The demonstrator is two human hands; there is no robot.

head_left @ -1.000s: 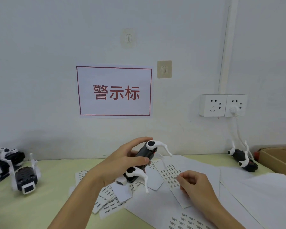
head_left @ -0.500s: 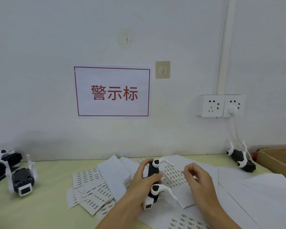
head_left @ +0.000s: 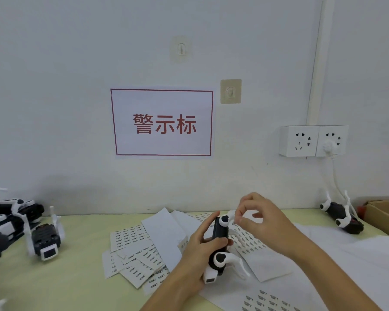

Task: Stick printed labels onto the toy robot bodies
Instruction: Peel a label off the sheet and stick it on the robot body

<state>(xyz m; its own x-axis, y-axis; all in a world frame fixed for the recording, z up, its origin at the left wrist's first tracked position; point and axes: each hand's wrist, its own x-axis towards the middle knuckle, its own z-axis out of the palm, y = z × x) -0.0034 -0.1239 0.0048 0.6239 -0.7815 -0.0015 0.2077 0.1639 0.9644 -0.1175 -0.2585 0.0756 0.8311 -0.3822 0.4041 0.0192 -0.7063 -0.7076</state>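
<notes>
Pale green tabletop (head_left: 61, 286) runs along a white wall bearing a red-bordered sign (head_left: 163, 123), 2 adhesive hooks and a double socket (head_left: 313, 141). Near the middle of the table the left hand (head_left: 198, 250) reaches in from below, forearm angled up and to the right, its fingers and thumb curled round the black body of a toy robot (head_left: 220, 241), which it holds lengthwise, its white end toward the camera, with white legs sticking out to the right. Just above the robot's far end the right hand (head_left: 259, 223) hovers with wrist bent, thumb and forefinger pinched together close by the upper white joint; whether a label sits in the pinch is too small to tell. Under both hands lie scattered label sheets (head_left: 133, 236) and blank backing paper. Other toy robots rest at the left edge (head_left: 44, 240) and far right (head_left: 341, 215), beside a cardboard box (head_left: 385, 217).
</notes>
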